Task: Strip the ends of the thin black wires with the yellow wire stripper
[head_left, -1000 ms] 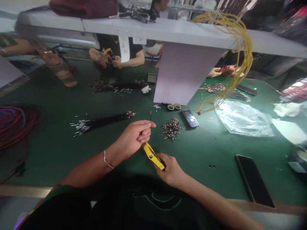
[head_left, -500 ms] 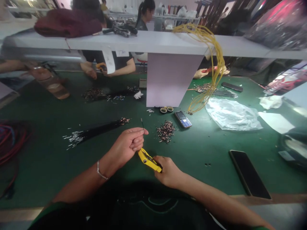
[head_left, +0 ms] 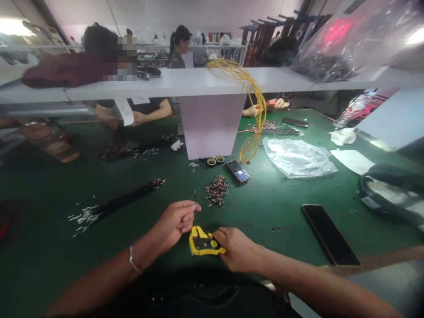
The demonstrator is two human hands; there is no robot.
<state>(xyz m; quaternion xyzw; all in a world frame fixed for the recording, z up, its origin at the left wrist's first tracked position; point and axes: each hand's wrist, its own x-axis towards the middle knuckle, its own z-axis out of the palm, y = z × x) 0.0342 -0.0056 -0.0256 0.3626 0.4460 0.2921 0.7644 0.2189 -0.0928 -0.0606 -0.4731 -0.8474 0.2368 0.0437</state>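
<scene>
Pinching one short thin dark wire (head_left: 195, 197) between thumb and fingertips of the left hand (head_left: 175, 222), wire standing upright just past the knuckles, above the green work mat (head_left: 43, 269). Pressing the closed fingers of the right hand (head_left: 238, 250) onto the right end of one yellow wire-stripping tool (head_left: 201, 242), tool sitting low between both hands, left end near the left hand but not touching it. Judging the wire as very light and thin, springy rather than rigid, easy to lose from the fingertips; best held close to its lower end. Judging the tool as light and firm, probably plastic-bodied; best taken around the yellow body, clear of the dark inset.

Counting one wire in hand, one tool, one heap of short wire pieces (head_left: 216, 191) just ahead, one long black wire bundle with silver ends (head_left: 115, 204) off to the left, two small tape rolls (head_left: 215, 160), one keypad phone (head_left: 237, 171), one black smartphone (head_left: 331, 235), one crumpled clear plastic bag (head_left: 298, 158), and one looped yellow wire bundle (head_left: 253, 119) draped from a white shelf (head_left: 185, 81). Pieces in the heap too small and tangled to count. Showing a co-worker's hands (head_left: 139, 118) well apart, across the table.
</scene>
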